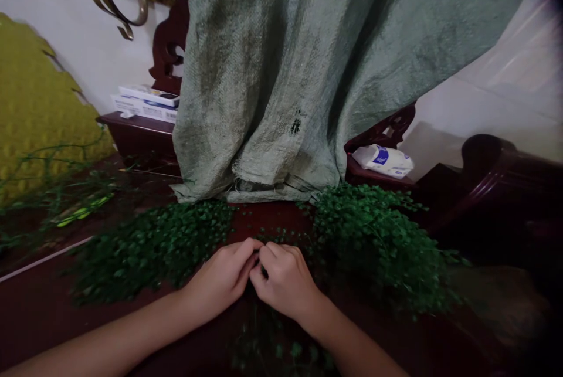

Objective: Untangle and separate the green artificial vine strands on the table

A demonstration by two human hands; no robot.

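Observation:
My left hand (226, 271) and my right hand (285, 278) meet over the dark red tabletop, fingertips touching. The fingers of both are curled in a pinch. A little dark green shows in the gap by the right thumb, but what the fingers hold is hidden. To the left lies a bushy heap of small-leaved green sprigs (153, 248). Another leafy heap (373, 236) spreads out on the right. Dim, blurred sprigs (281, 347) appear below the hands, nearer to me.
A grey-green woven sack (303, 72) with a small hole drapes down behind the table. White boxes (147, 102) sit on a ledge at left, a tissue pack (385, 160) on one at right. Thin green strands (83, 210) lie far left, beside a yellow textured sheet (39, 101).

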